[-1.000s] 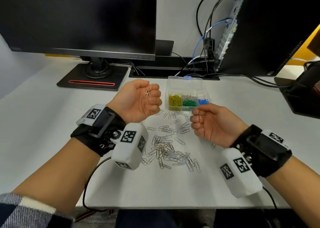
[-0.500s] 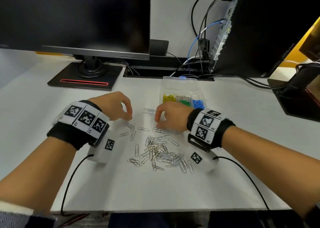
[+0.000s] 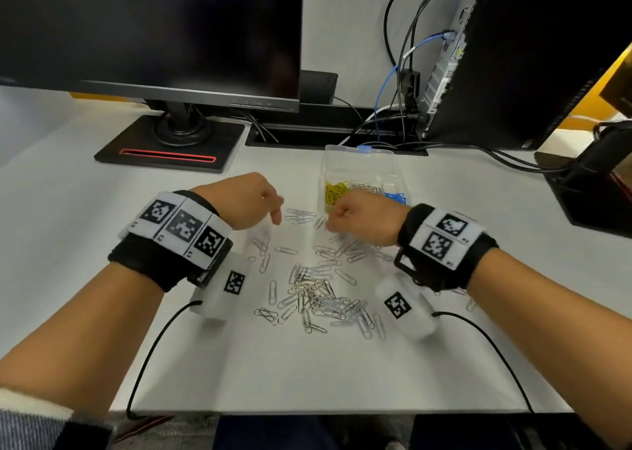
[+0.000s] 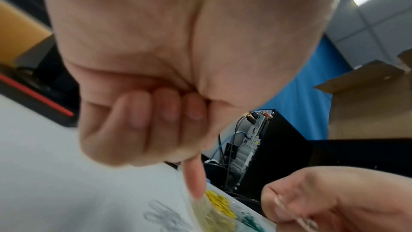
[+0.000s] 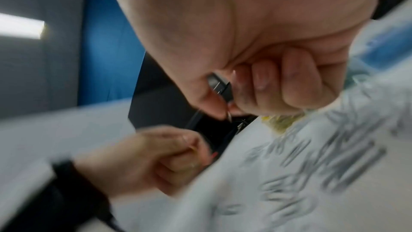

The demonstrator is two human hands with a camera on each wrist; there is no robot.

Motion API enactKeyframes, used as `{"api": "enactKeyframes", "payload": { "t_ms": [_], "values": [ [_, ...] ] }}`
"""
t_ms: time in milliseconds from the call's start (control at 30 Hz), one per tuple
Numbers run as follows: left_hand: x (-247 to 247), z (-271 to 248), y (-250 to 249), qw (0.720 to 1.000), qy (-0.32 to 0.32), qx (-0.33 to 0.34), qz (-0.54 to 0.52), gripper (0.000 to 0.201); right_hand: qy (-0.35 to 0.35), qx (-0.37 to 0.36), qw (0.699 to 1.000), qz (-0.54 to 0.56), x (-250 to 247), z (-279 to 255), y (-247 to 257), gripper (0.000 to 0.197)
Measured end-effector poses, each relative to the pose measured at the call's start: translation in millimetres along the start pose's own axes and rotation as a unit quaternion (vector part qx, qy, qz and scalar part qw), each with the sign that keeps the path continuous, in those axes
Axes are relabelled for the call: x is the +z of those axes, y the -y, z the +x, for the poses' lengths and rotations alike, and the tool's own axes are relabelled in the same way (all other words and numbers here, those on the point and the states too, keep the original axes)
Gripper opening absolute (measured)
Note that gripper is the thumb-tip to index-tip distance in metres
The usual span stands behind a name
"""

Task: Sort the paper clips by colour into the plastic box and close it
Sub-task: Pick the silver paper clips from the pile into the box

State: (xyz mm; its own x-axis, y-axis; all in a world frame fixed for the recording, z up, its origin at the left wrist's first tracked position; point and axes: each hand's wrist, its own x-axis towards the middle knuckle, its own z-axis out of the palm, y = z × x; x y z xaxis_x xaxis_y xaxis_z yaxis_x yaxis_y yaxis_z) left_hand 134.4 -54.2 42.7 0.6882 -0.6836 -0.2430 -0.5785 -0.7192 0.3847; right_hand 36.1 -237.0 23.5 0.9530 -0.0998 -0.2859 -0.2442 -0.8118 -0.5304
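The silver paper clips (image 3: 314, 289) lie tangled on the tabletop (image 3: 102, 210) just below both hands, so lifting one could drag others along. The left hand (image 3: 244, 201) is curled, forefinger pointing down at the tabletop; whether it holds clips I cannot tell. The right hand (image 3: 364, 215) pinches a clip between thumb and forefinger, directly before the open plastic box (image 3: 359, 165).
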Motion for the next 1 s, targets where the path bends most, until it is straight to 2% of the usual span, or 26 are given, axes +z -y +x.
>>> {"api": "enactKeyframes", "payload": {
  "t_ms": [33,67,100,167,233,267,333,367,433,467,533,567,633,733,800,867,1000],
  "values": [
    [2,1,-3,0.999,0.015,0.01,-0.05,0.035,-0.008,0.016,0.995,0.1,-1,-6,-2,0.025],
    [6,1,-5,0.989,0.032,0.012,-0.141,0.037,-0.006,0.038,0.972,0.232,-1,-14,-5,0.019],
    [10,2,-7,0.968,0.046,0.01,-0.247,0.036,0.014,0.055,0.926,0.373,-1,-22,-7,0.014],
    [18,1,-8,0.915,0.07,0.01,-0.397,0.035,0.087,0.062,0.792,0.601,3,-38,-14,0.011],
    [23,-2,-8,0.882,0.077,0.006,-0.465,0.035,0.148,0.046,0.675,0.722,9,-53,-19,0.011],
    [24,-3,-9,0.874,0.072,0.004,-0.48,0.035,0.16,0.041,0.633,0.756,12,-58,-23,0.011],
    [21,-5,-12,0.88,0.057,-0.004,-0.472,0.034,0.159,0.042,0.593,0.788,16,-63,-29,0.013],
    [17,-9,-15,0.902,0.046,-0.008,-0.429,0.032,0.155,0.046,0.586,0.794,18,-65,-32,0.015],
    [11,-21,-20,0.973,0.017,0.016,-0.23,0.025,0.147,0.054,0.588,0.793,19,-67,-37,0.019],
    [9,-30,-20,0.993,0.011,0.041,-0.108,0.019,0.146,0.057,0.594,0.789,20,-69,-39,0.02],
    [10,-51,-15,0.996,0.044,0.07,0.043,0.004,0.139,0.059,0.614,0.775,19,-74,-40,0.017],
    [13,-60,-11,0.993,0.065,0.065,0.079,0.007,0.127,0.058,0.63,0.764,19,-76,-39,0.015],
    [20,-71,-3,0.989,0.098,0.036,0.108,0.019,0.09,0.066,0.683,0.722,17,-80,-38,0.014],
    [27,-71,-1,0.986,0.118,-0.003,0.12,0.026,0.069,0.082,0.79,0.604,19,-82,-33,0.022],
    [33,-65,-1,0.986,0.126,-0.01,0.108,0.027,0.084,0.081,0.831,0.543,23,-84,-29,0.022],
    [39,-61,-4,0.987,0.13,-0.002,0.095,0.027,0.09,0.077,0.843,0.525,29,-86,-27,0.025],
    [44,-48,-20,0.989,0.119,0.023,0.082,0.024,0.054,0.074,0.827,0.555,36,-83,-27,0.026]
  ]
}}
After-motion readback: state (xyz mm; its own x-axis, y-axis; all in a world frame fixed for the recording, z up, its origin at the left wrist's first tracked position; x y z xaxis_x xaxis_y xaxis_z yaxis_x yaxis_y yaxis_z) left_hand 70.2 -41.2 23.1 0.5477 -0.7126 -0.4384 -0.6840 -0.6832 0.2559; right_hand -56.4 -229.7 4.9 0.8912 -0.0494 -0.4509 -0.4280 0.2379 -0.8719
